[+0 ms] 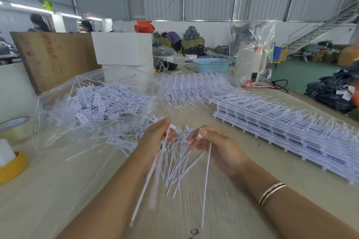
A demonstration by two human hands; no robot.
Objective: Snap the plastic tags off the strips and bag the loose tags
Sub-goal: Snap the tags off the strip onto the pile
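Our left hand [158, 134] and right hand [211, 141] pinch a strip of white plastic tags [180, 153] over bare beige tabletop [58, 180]; stacked white strips [291, 128] lie right.

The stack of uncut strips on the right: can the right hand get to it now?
Probably not yet: the way across the table to the stack of strips looks free, but the right hand is gripping tags.

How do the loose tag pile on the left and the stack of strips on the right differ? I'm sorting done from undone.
The loose tag pile is a jumble, tags pointing every way; the stack of strips lies in neat, aligned layers. The pile sits on or in clear plastic sheeting; the stack rests on the bare table. The pile's tags are separate; the stack's are still joined in rows. Both are white plastic with thin tails.
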